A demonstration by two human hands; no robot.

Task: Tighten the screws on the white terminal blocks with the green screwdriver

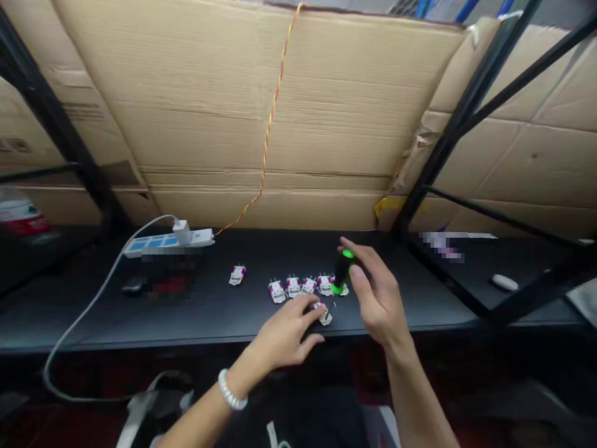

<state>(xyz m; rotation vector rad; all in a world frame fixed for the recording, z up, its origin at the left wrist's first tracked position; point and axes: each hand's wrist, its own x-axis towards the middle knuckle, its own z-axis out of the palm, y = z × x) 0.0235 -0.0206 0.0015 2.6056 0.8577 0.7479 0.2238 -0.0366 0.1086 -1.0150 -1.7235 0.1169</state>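
Observation:
My right hand (pixel 375 298) is closed round a black screwdriver with a green cap (pixel 342 270), held upright with its tip down on the dark table (pixel 209 311). My left hand (pixel 286 330), with a white bead bracelet at the wrist, pinches a small white and magenta part (pixel 323 316) near the table's front edge. A row of several similar parts (pixel 301 286) lies just behind my hands. One more part (pixel 237 274) lies apart to the left.
A white and blue power strip (pixel 168 241) with a charger and white cable lies at the back left. Cardboard sheets (pixel 289 112) form the back wall, with a red-yellow twisted wire (pixel 270 124) hanging down. Black frame bars (pixel 457 124) stand to the right.

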